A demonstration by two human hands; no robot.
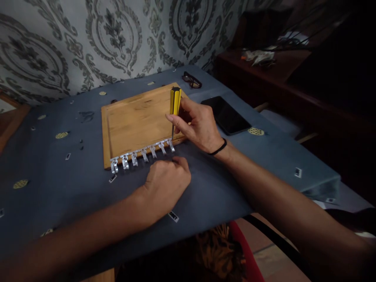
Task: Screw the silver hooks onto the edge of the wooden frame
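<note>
A wooden board (138, 117) with a raised rim lies on the blue cloth. Along its near edge runs a metal rail with several silver hooks (143, 154). My right hand (199, 123) is closed around a screwdriver (175, 102) with a yellow and black handle, held upright. The screwdriver's tip meets the right end of the rail. Just in front of the hooks, my left hand (169, 184) rests on the cloth with its fingers curled in; whatever they might hold is hidden.
A black tablet or phone (226, 114) lies right of the board, with eyeglasses (192, 80) behind it. Small dark pieces (81, 145) and a dark object (86, 116) sit on the tablecloth (73, 176) at left. A patterned curtain (114, 39) hangs behind.
</note>
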